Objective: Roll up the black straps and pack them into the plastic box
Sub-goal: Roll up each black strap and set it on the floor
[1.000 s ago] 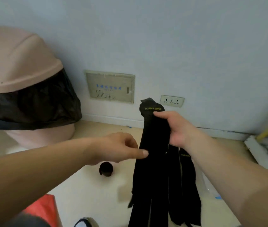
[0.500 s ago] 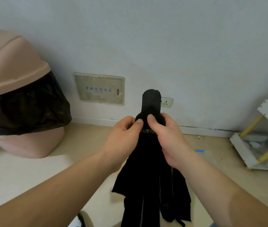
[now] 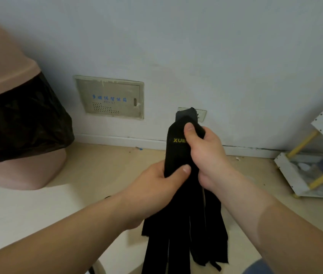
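A bundle of black straps [image 3: 184,230] hangs in front of me, its top end bearing yellow letters. My right hand [image 3: 206,155] grips the bundle near its top, thumb pressed over the lettering. Just below, my left hand [image 3: 156,186] holds the straps from the left side, thumb across their front. The loose ends dangle toward the floor. No plastic box is in view.
A pink bin with a black liner [image 3: 16,119] stands at the left against the wall. A beige wall panel [image 3: 110,97] and a socket [image 3: 201,114] sit low on the wall. A white and yellow rack [image 3: 314,167] stands at the right.
My left hand came up to the straps and then slid down below my right hand. The view shifted, and the small black roll on the floor left the frame.
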Demonstrator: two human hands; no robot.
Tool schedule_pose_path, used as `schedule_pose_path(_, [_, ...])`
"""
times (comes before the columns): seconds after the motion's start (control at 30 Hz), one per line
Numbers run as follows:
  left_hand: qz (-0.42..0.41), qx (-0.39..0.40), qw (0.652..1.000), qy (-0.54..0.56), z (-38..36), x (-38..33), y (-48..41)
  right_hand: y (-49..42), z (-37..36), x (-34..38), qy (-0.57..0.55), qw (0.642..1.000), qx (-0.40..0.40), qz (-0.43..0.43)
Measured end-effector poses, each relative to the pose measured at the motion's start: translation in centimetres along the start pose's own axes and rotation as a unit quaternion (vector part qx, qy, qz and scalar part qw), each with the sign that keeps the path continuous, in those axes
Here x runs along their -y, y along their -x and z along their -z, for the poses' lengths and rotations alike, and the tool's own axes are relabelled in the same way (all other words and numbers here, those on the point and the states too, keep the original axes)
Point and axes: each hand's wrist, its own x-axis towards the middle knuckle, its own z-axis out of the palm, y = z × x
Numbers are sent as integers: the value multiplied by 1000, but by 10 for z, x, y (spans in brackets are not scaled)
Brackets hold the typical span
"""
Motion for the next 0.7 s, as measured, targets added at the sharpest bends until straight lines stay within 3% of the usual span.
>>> schedule_pose_path(0.1, [1,10,1000,-16,-2,9,0,-12,7,3,-34,997,-62,-20])
schedule_pose_path(0.2, [-34,-28,997,-62,-2,11,-3,-23,15,5,-62,990,-75,-97])
schedule_pose_path(0.27, [-65,-85,990,-92,-1,10,-10,-23,17,2,-87,980,1,-179])
schedule_pose_path(0.33, [-75,-141,986,-44,3,6,-18,-12,14,-3,-64,967,123,-212])
schedule_pose_path(0.4, [-55,-205,977,29,12,0,-27,8,7,-8,3,960,206,-190])
schedule_pose_path(0.53, [-26,-325,944,51,38,-10,-39,42,-1,-17,204,944,256,-42])
schedule_pose_path(0.6, [-22,-321,943,81,47,-14,-40,48,-3,-18,224,941,255,-5])
schedule_pose_path(0.7, [2,-257,955,148,52,-20,-36,45,-8,-18,187,964,189,23])
